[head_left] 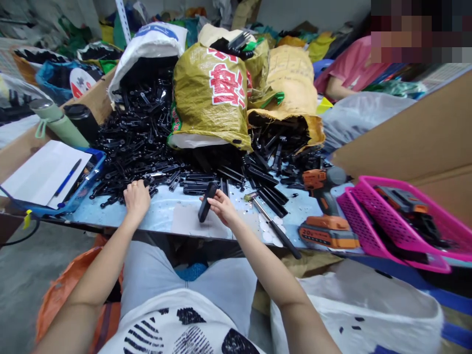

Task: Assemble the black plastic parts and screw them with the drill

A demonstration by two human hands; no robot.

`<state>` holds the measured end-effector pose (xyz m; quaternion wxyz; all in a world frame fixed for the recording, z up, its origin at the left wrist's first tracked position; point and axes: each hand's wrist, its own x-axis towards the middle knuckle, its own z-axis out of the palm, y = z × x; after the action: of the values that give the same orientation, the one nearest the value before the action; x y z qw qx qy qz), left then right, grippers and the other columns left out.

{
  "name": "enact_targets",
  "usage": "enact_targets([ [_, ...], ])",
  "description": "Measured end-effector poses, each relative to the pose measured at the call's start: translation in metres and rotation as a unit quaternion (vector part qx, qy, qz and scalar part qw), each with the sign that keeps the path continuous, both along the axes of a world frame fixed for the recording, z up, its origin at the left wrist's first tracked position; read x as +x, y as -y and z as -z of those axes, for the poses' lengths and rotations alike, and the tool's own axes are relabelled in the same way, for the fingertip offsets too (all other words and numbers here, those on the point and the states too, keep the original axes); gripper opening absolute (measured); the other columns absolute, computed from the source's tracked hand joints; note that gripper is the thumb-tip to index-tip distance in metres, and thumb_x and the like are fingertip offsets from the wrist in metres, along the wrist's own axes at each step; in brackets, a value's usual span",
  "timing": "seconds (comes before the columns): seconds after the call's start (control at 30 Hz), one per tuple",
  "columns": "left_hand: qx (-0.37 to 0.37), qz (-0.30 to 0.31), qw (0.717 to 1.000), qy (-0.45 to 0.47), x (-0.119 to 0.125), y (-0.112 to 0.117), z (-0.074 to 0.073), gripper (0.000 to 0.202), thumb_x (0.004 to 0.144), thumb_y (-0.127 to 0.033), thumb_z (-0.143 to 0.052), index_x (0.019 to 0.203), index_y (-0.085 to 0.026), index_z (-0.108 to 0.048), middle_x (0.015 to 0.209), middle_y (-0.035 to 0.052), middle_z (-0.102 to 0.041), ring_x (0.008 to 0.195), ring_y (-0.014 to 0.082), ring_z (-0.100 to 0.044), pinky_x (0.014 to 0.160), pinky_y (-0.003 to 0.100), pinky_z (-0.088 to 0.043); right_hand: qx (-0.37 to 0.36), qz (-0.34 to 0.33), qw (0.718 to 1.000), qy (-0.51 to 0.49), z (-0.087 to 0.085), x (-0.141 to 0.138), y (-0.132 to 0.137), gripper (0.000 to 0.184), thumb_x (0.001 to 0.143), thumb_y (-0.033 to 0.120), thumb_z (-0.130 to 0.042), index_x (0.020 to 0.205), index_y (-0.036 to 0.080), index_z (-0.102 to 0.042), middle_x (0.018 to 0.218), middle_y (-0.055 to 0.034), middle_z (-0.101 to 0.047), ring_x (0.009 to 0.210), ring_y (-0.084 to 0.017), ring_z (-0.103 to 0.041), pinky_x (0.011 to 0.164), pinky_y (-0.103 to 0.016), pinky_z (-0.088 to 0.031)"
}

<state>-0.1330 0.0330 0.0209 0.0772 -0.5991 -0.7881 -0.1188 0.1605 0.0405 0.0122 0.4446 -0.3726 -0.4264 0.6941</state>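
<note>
My right hand [221,205] grips a black elongated plastic part [207,201] between thumb and fingers, tilted above the front of the table. At the near edge of a heap of small black plastic parts [132,142], my left hand [137,197] rests with its fingers curled; what they hold, if anything, is hidden. Between the hands and just beyond lie several longer black pieces [197,184]. A hammer [275,223] with a black handle lies to the right of my right hand, its handle end over the table edge.
An orange cordless drill [326,206] stands right, beside pink baskets [398,196]. Left are a blue tray [96,169] with paper and pen, and a green bottle [55,120]. Sacks [210,98] spill black parts at the back. Another person [346,73] sits beyond, far right.
</note>
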Motion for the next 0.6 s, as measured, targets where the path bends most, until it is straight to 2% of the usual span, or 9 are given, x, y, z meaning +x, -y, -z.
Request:
enact_targets([
  [0.07,0.014,0.104,0.994,0.031,0.013,0.010,-0.004,0.036,0.092,-0.027,-0.035,0.117,-0.008,-0.051,0.107,0.0176,-0.058,0.098,0.0284,-0.055,0.083,0.039,-0.043,0.052,0.002,0.999,0.002,-0.001,-0.004,0.002,0.041,0.065,0.031,-0.077,0.098,0.023,-0.053,0.100,-0.0024,-0.065,0.099,-0.019,-0.063,0.093,-0.037,-0.046],
  [0.13,-0.019,0.198,0.979,0.040,0.032,0.023,-0.003,0.034,0.093,-0.026,-0.035,0.118,-0.010,-0.051,0.104,0.0154,-0.059,0.096,0.0260,-0.056,0.082,0.037,-0.043,0.095,0.001,0.995,0.003,-0.002,-0.003,0.005,0.043,0.066,0.031,-0.077,0.100,0.023,-0.051,0.105,-0.0040,-0.064,0.105,-0.020,-0.061,0.095,-0.039,-0.045],
  [0.2,-0.086,0.255,0.963,0.022,0.053,0.035,0.005,0.030,0.093,-0.025,-0.039,0.115,-0.011,-0.054,0.100,0.0144,-0.060,0.094,0.0265,-0.056,0.080,0.037,-0.043,0.121,-0.012,0.992,0.021,0.001,0.007,0.009,0.046,0.067,0.035,-0.075,0.103,0.024,-0.047,0.111,-0.0052,-0.063,0.109,-0.022,-0.059,0.094,-0.041,-0.045],
  [0.27,-0.130,0.276,0.952,0.002,0.070,0.044,0.018,0.028,0.091,-0.025,-0.044,0.113,-0.012,-0.056,0.101,0.0148,-0.059,0.096,0.0279,-0.054,0.079,0.039,-0.043,0.162,-0.023,0.981,0.106,0.005,0.026,0.016,0.051,0.067,0.037,-0.074,0.107,0.024,-0.045,0.111,-0.0060,-0.062,0.108,-0.022,-0.059,0.092,-0.041,-0.046],
  [0.33,-0.128,0.288,0.949,-0.004,0.079,0.047,0.030,0.030,0.090,-0.024,-0.048,0.117,-0.013,-0.054,0.106,0.0152,-0.059,0.098,0.0285,-0.053,0.079,0.039,-0.042,0.226,-0.044,0.939,0.255,0.010,0.050,0.023,0.049,0.070,0.038,-0.072,0.109,0.022,-0.049,0.108,-0.0068,-0.062,0.104,-0.023,-0.059,0.092,-0.041,-0.045],
  [0.43,-0.098,0.313,0.945,0.008,0.080,0.044,0.043,0.027,0.089,-0.020,-0.048,0.114,-0.012,-0.054,0.105,0.0150,-0.060,0.098,0.0282,-0.054,0.080,0.040,-0.043,0.335,-0.085,0.818,0.460,0.014,0.072,0.032,0.040,0.076,0.040,-0.067,0.109,0.020,-0.058,0.111,-0.0102,-0.060,0.109,-0.027,-0.053,0.096,-0.046,-0.039],
  [0.5,-0.077,0.318,0.944,0.050,0.078,0.042,0.046,0.023,0.090,-0.019,-0.046,0.109,-0.012,-0.056,0.101,0.0151,-0.061,0.096,0.0274,-0.056,0.080,0.039,-0.044,0.382,-0.113,0.753,0.524,0.014,0.067,0.033,0.045,0.079,0.042,-0.064,0.118,0.020,-0.057,0.118,-0.0126,-0.057,0.116,-0.030,-0.047,0.101,-0.051,-0.032],
  [0.57,-0.049,0.307,0.941,0.133,0.078,0.042,0.044,0.024,0.091,-0.021,-0.043,0.110,-0.012,-0.054,0.101,0.0146,-0.063,0.092,0.0253,-0.059,0.080,0.037,-0.045,0.393,-0.130,0.738,0.532,0.015,0.050,0.031,0.048,0.084,0.044,-0.058,0.126,0.021,-0.054,0.119,-0.0131,-0.057,0.116,-0.030,-0.047,0.102,-0.053,-0.030],
  [0.6,-0.036,0.300,0.935,0.188,0.079,0.043,0.041,0.026,0.092,-0.023,-0.041,0.113,-0.012,-0.053,0.100,0.0135,-0.063,0.089,0.0235,-0.060,0.078,0.036,-0.047,0.382,-0.127,0.755,0.517,0.015,0.038,0.029,0.048,0.087,0.045,-0.053,0.129,0.022,-0.052,0.118,-0.0126,-0.057,0.113,-0.028,-0.049,0.101,-0.051,-0.033],
])
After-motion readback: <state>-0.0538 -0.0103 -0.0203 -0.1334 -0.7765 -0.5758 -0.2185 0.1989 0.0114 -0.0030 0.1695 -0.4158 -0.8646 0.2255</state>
